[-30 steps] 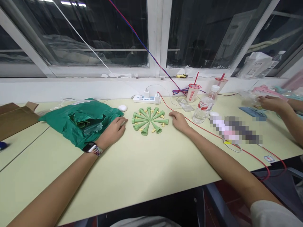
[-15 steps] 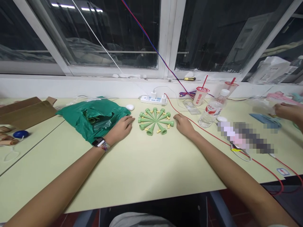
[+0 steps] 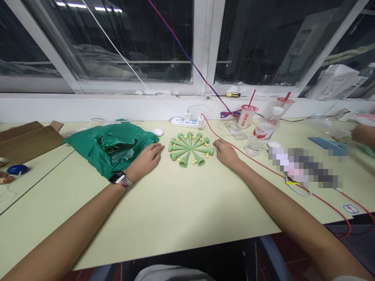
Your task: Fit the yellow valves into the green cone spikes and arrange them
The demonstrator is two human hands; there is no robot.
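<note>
Several green plastic watering spikes [image 3: 183,159] with small yellow valves lie on the table in a ring, their tips meeting at the middle. To the left of the ring rests my left hand [image 3: 148,159], palm down with its fingers stretched out and holding nothing. A watch with a patterned strap is on that wrist. Beside this hand is a torn green plastic bag [image 3: 88,146], with green pieces showing through the hole. My right hand [image 3: 227,153] lies on the table just right of the ring, empty, its fingers loosely extended.
A power strip [image 3: 188,122] stands behind the ring. Rightward are a water bottle [image 3: 260,134], a lidded cup [image 3: 247,117] and a red cable [image 3: 263,167]. A cardboard box [image 3: 32,140] sits at the left. Another person's hand [image 3: 363,136] shows at far right.
The view has shifted slightly. My hands and the ring of spikes keep their places. At the far right, the other person's hand has moved further right.
</note>
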